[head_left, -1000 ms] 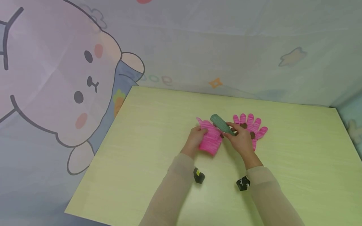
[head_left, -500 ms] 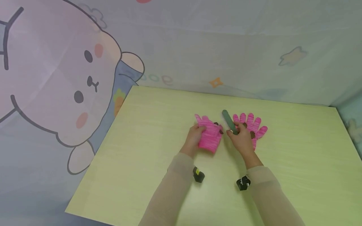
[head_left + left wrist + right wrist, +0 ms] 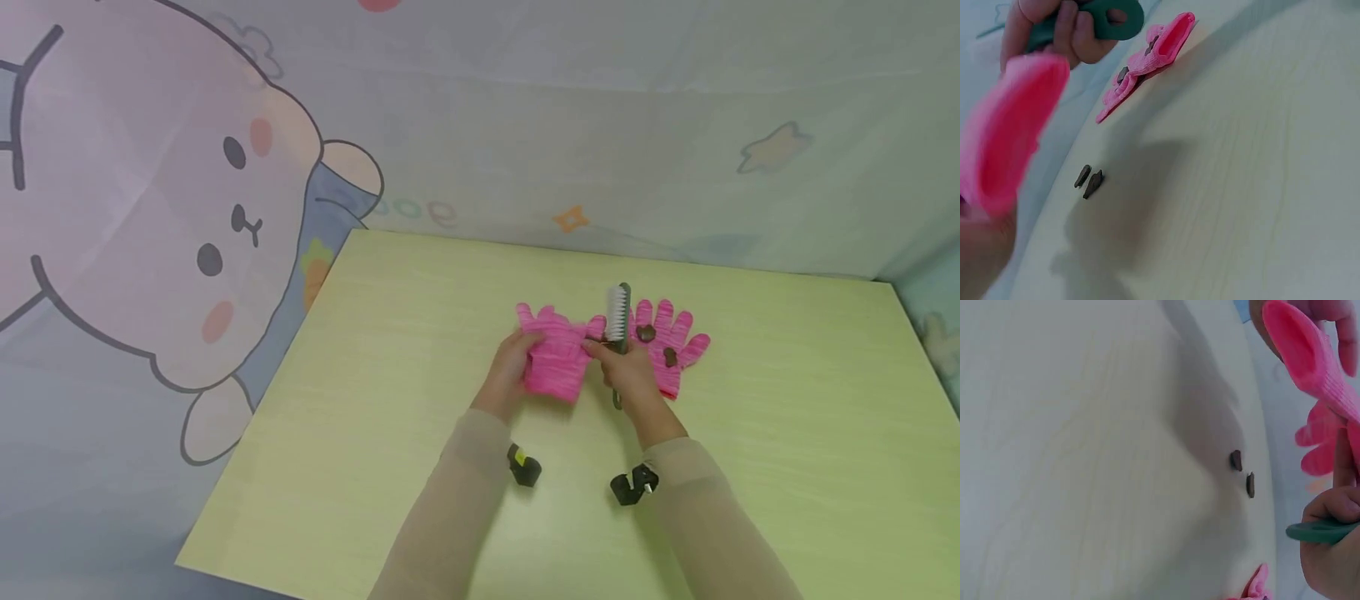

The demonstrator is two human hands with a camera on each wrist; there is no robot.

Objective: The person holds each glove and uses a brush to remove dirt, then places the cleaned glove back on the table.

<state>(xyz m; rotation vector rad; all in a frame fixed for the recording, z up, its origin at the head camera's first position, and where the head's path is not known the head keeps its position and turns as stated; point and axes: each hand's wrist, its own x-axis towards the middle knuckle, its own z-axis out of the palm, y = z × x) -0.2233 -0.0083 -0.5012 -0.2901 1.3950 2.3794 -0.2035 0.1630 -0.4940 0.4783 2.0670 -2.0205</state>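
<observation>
Raised over the table, a pink knit glove (image 3: 557,360) hangs cuff down, gripped at its left side by my left hand (image 3: 513,358). My right hand (image 3: 632,371) holds a green-handled brush (image 3: 619,315) upright, white bristles facing left. Its thumb and forefinger reach the glove's right edge. In the right wrist view, the green handle (image 3: 1319,532) sticks out of the fist and the glove's open cuff (image 3: 1291,344) shows. A second pink glove (image 3: 670,379), bearing two dark brown pieces (image 3: 646,333), lies flat to the right, partly hidden by my right hand.
Two small dark brown pieces (image 3: 1092,184) lie on the pale yellow table (image 3: 375,400) beneath the raised glove. Behind the table hangs a printed cloth (image 3: 525,125) with a cartoon bear. A black wrist device (image 3: 525,468) sits at each sleeve.
The brush has left the held glove, swung right and turned upright, bristles now showing. My right fingers have come back to the glove's right edge, and a folded glove finger there now stands out.
</observation>
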